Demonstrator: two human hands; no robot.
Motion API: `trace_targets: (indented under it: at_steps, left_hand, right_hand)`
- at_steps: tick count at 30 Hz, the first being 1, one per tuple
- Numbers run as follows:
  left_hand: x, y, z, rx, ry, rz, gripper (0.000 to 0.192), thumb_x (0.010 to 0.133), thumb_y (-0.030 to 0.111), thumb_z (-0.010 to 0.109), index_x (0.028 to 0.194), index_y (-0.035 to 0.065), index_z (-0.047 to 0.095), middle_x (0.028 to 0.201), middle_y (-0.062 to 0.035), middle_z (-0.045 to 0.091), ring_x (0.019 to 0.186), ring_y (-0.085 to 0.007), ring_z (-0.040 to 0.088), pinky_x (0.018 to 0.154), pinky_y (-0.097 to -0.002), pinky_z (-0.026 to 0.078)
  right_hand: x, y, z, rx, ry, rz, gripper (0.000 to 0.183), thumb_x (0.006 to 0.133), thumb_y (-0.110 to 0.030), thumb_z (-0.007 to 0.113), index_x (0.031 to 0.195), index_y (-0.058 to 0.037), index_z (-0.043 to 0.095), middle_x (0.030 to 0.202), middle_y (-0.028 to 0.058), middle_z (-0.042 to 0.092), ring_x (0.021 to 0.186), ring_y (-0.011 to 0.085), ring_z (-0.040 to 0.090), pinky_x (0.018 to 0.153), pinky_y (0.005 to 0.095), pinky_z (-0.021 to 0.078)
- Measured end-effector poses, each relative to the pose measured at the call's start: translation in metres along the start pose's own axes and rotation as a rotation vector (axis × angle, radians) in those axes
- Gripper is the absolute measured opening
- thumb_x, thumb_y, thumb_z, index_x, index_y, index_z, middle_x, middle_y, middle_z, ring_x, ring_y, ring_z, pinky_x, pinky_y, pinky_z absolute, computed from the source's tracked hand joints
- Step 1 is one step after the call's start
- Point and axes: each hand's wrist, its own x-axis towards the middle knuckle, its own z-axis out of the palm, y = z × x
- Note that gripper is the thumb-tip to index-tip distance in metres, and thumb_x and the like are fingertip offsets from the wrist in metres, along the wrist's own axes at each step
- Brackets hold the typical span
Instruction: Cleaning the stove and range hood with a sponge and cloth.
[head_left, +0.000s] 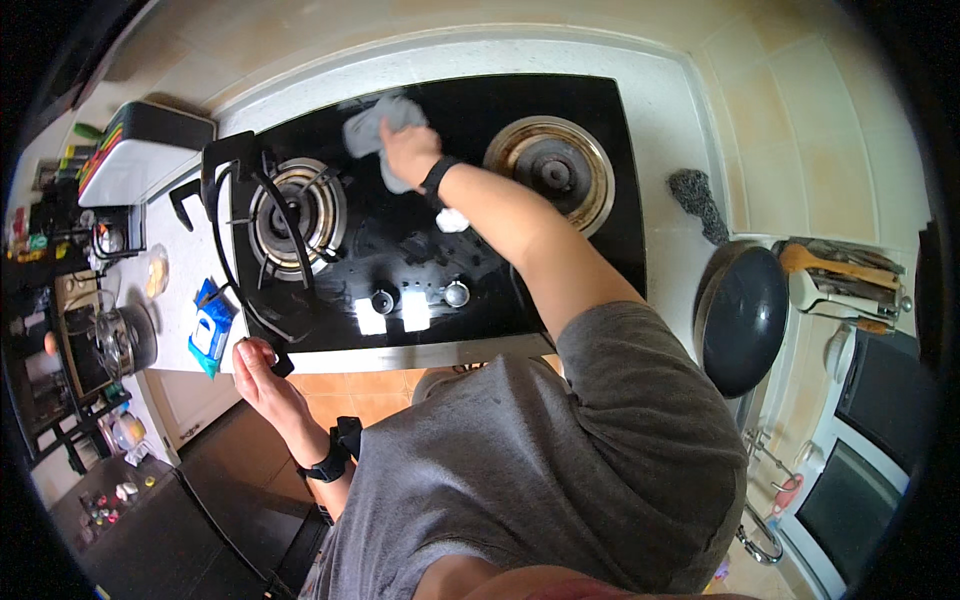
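My right hand presses a grey cloth onto the back of the black glass gas hob; both look blurred. My left hand, at the hob's front left edge, grips a black pan support by one foot. That support is tilted up over the left burner, which has a metal trivet around it. On the right, the burner has no support and its ring is stained brown. A crumpled white piece lies under my right forearm. Smears and wet marks show near the two knobs.
Left of the hob lie a blue wipes packet, a cutting-board holder and a pot. To the right are a mesh scouring pad, a dark wok standing on edge and a utensil rack.
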Motion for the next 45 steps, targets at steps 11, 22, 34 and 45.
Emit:
trace_targets:
  at_steps: [11,22,34,45]
  left_hand:
    - [-0.012,0.014,0.064,-0.032,-0.114,-0.045,0.033,0.096,0.026,0.041,0.07,0.0063,0.046,0.065,0.0033,0.037,0.06,-0.0069,0.028,0.056,-0.0224,0.023]
    - [-0.021,0.021,0.058,0.004,-0.199,0.009,0.033,0.096,0.026,0.039,0.071,0.0049,0.044,0.066,0.0018,0.037,0.061,-0.0073,0.029,0.056,-0.0226,0.024]
    - [-0.014,0.01,0.02,-0.047,-0.209,0.018,0.032,0.095,0.026,0.042,0.072,0.0045,0.048,0.067,0.0018,0.041,0.062,-0.0069,0.032,0.056,-0.0217,0.025]
    - [-0.015,-0.01,-0.035,0.036,-0.083,-0.017,0.032,0.096,0.026,0.041,0.074,0.0044,0.047,0.066,0.0029,0.039,0.061,-0.0058,0.031,0.055,-0.0211,0.025]
  right_hand:
    - [0.006,0.244,-0.006,0.209,-0.039,0.539,0.079,0.083,-0.023,0.054,0.142,-0.008,0.004,0.121,0.0273,0.049,0.107,0.0409,0.052,0.072,0.0529,0.0465]
    - [-0.1,0.29,0.004,-0.192,-0.017,0.422,0.072,0.083,-0.027,0.053,0.128,0.0166,0.017,0.099,0.0238,0.061,0.084,0.0314,0.064,0.072,0.0388,0.0513]
    - [-0.244,0.266,0.017,0.113,0.089,0.623,0.032,0.087,-0.018,0.037,0.107,0.0061,0.047,0.091,0.0272,0.061,0.086,0.0399,0.06,0.074,0.0463,0.0476]
    - [-0.113,0.33,-0.065,0.253,0.083,0.316,0.048,0.081,-0.039,0.05,0.123,-0.0161,0.053,0.133,0.0297,0.033,0.116,0.0411,0.044,0.094,0.0392,0.0386]
